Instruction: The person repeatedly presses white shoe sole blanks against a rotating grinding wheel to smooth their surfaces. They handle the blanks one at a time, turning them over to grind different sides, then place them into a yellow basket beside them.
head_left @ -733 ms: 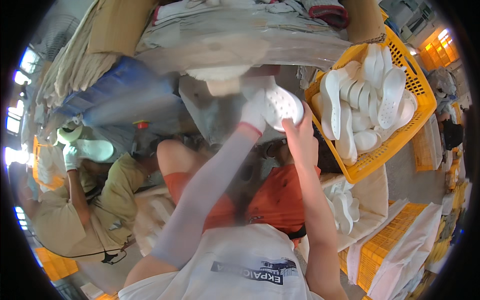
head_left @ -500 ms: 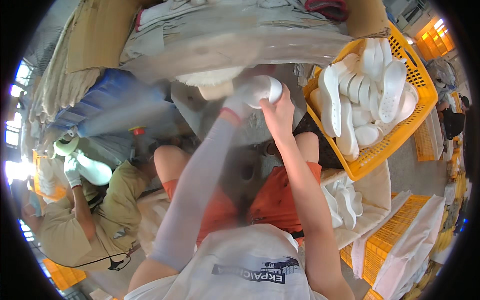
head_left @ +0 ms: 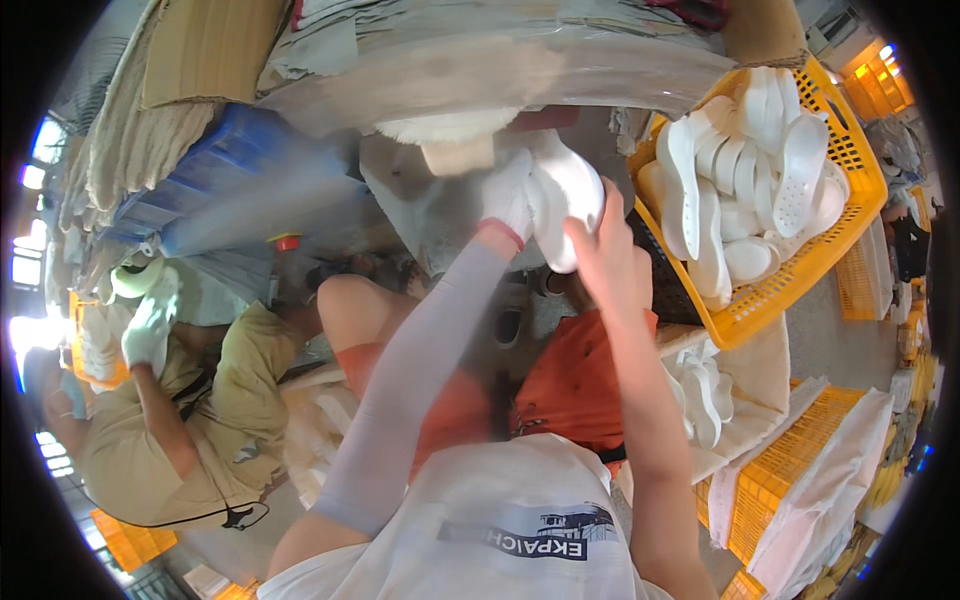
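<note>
Both my hands are on a white sandal (head_left: 567, 190), held up in front of my knees below a fluffy white buffing wheel (head_left: 447, 124). My left hand (head_left: 508, 196), in a white glove with a red cuff, grips its left side; the fingers are partly hidden and blurred. My bare right hand (head_left: 612, 255) is closed around its right edge, the thumb pressed on the near part. The sandal stands lengthwise, slightly tilted, apart from the wheel. A grey sleeve covers my left forearm.
A yellow basket (head_left: 715, 335) of white sandals stands at right, with an open sack (head_left: 765, 400) of more below it. Above the wheel is a plastic-wrapped ledge (head_left: 560, 75) with cardboard. At left, a co-worker (head_left: 180, 430) in gloves handles a white shoe.
The sandal has turned from end-on to lengthwise and come slightly nearer. My right hand has shifted down and right along its edge. The co-worker's gloved hand has also moved.
</note>
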Available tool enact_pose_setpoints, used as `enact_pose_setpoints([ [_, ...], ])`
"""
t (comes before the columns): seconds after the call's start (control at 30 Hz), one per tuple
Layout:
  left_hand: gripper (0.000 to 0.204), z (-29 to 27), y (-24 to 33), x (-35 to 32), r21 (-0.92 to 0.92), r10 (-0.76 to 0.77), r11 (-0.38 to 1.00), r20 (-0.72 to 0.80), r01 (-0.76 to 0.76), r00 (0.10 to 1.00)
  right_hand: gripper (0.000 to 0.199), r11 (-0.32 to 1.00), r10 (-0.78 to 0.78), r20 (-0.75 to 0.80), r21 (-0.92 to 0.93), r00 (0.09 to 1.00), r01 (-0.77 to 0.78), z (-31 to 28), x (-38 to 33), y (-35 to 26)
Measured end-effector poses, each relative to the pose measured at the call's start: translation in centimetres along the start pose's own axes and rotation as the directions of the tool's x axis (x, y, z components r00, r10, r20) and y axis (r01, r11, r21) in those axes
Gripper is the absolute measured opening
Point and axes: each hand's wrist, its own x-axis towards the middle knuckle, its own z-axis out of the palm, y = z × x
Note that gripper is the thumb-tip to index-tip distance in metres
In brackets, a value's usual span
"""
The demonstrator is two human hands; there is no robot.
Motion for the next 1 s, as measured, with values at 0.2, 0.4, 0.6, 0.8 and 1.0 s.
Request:
enact_pose_setpoints([
  [0.2,0.042,-0.5,-4.5,2.6,0.37,-0.039,0.929,0.13,-0.012,0.991,0.052,0.993,-0.089,-0.164,0.068,0.982,0.101,3.3,-1.2,2.7],
  [0.4,0.038,-10.6,-6.6,3.8,0.45,0.043,0.892,0.011,-0.043,0.999,0.042,0.93,-0.047,0.052,0.367,0.998,0.025,2.7,3.9,2.8],
  [0.6,0.038,-14.0,4.7,-2.8,0.779,0.182,0.331,0.501,-0.533,0.846,0.032,0.965,0.118,0.148,0.214,0.982,-0.148,4.1,8.2,4.7],
  [0.8,0.035,-10.6,8.6,-4.1,0.01,-0.414,0.901,0.32,0.433,0.853,0.066,0.993,0.07,0.073,0.09,0.995,-0.076,7.3,7.6,4.7],
  [1.0,0.036,-9.2,5.4,-5.2,-0.143,-0.233,0.947,0.318,0.289,0.919,0.085,0.997,0.08,0.181,-0.035,0.98,-0.075,5.7,0.8,1.7],
])
